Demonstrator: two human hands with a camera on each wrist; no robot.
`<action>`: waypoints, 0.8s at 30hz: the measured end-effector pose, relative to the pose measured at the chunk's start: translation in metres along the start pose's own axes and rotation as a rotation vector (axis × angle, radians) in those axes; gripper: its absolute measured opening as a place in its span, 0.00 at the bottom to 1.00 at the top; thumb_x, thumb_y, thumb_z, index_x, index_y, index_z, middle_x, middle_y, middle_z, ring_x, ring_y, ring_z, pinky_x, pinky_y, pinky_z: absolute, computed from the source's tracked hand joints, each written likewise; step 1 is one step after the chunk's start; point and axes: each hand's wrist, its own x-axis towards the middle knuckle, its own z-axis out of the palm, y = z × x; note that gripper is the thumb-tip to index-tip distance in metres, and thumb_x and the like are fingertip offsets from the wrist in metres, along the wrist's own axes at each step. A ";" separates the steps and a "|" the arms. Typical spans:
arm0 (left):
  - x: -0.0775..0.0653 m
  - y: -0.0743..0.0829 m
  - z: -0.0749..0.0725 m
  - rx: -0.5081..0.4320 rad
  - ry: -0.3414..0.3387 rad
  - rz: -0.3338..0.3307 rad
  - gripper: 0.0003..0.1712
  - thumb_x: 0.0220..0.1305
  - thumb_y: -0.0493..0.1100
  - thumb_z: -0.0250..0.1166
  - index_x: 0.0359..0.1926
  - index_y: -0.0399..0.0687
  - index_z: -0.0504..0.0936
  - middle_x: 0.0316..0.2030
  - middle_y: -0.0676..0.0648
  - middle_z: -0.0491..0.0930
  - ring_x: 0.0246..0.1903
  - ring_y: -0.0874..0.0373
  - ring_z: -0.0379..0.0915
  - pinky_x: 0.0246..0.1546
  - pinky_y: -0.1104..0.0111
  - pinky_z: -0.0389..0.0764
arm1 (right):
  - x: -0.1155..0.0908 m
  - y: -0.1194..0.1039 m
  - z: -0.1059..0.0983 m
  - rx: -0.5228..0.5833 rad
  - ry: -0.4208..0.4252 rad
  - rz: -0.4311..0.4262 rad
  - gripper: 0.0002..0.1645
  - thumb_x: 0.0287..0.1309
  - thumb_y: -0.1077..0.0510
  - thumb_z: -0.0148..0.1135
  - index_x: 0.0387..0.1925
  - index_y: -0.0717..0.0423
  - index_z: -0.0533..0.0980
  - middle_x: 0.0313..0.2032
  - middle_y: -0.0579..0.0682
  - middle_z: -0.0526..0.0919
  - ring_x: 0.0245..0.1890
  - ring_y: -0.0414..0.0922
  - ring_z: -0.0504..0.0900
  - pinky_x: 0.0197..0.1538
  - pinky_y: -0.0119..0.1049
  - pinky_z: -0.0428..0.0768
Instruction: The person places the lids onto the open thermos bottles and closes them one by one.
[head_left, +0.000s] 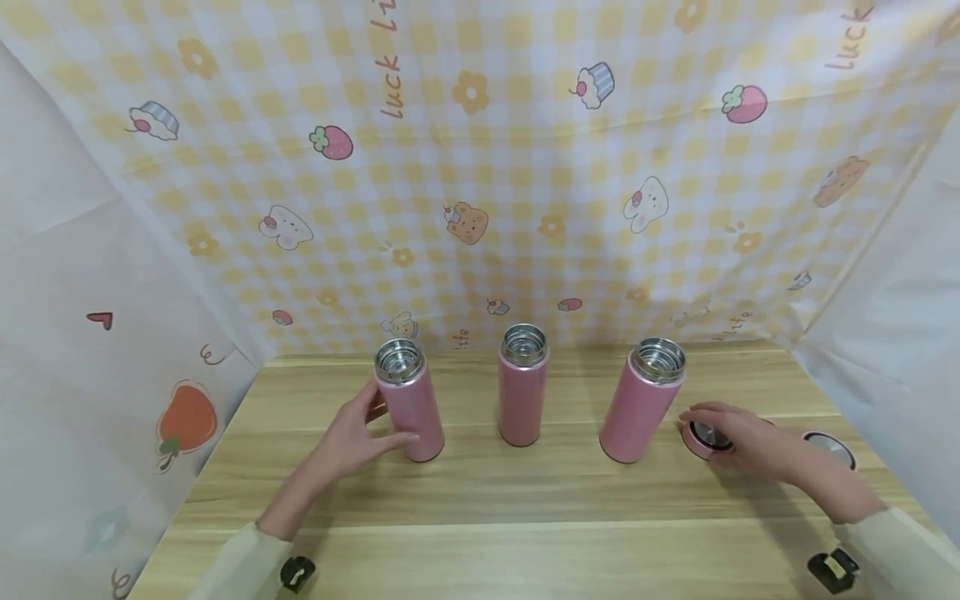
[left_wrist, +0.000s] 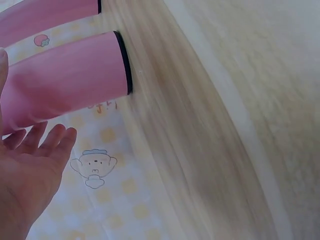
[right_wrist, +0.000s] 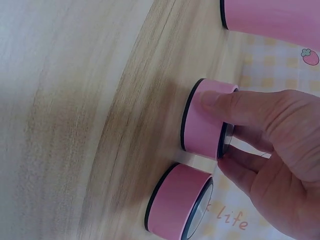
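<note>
Three pink thermos bottles with bare steel mouths stand uncapped on the table: the left bottle [head_left: 422,417], the middle bottle [head_left: 521,400] and the right bottle [head_left: 637,417]. My left hand [head_left: 352,437] holds the left bottle, thumb across its front and fingers behind; the left wrist view shows that bottle's pink side [left_wrist: 75,75] and dark base ring. To the right of the right bottle, my right hand [head_left: 750,442] pinches a pink lid [right_wrist: 200,125] by its side, the lid resting on the table. A second lid [right_wrist: 175,200] sits close beside it.
Another lid [head_left: 828,450] lies near the table's right edge, beyond my right wrist. Behind the wooden table [head_left: 525,533] hangs a yellow checked cloth [head_left: 510,183]. White sheets close off both sides.
</note>
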 end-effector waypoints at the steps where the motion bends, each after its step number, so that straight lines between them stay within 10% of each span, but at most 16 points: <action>1: 0.000 0.000 0.001 -0.003 0.003 -0.001 0.57 0.52 0.47 0.82 0.77 0.47 0.59 0.64 0.41 0.73 0.62 0.42 0.70 0.59 0.46 0.72 | 0.000 0.001 0.001 -0.004 0.004 -0.006 0.38 0.29 0.73 0.84 0.50 0.70 0.79 0.47 0.65 0.81 0.44 0.64 0.81 0.42 0.56 0.82; 9: 0.005 0.004 0.006 -0.028 0.055 -0.018 0.42 0.59 0.43 0.78 0.70 0.45 0.67 0.56 0.39 0.78 0.55 0.44 0.77 0.54 0.52 0.78 | -0.002 0.003 0.003 -0.009 0.008 -0.006 0.39 0.29 0.74 0.84 0.50 0.70 0.79 0.47 0.66 0.80 0.44 0.64 0.81 0.41 0.55 0.82; 24: 0.003 0.001 0.011 -0.034 0.045 -0.005 0.46 0.62 0.41 0.75 0.75 0.44 0.60 0.60 0.34 0.75 0.59 0.39 0.74 0.55 0.51 0.77 | -0.002 0.005 0.005 -0.018 0.025 -0.023 0.37 0.28 0.74 0.84 0.49 0.68 0.80 0.45 0.62 0.81 0.42 0.59 0.82 0.38 0.48 0.84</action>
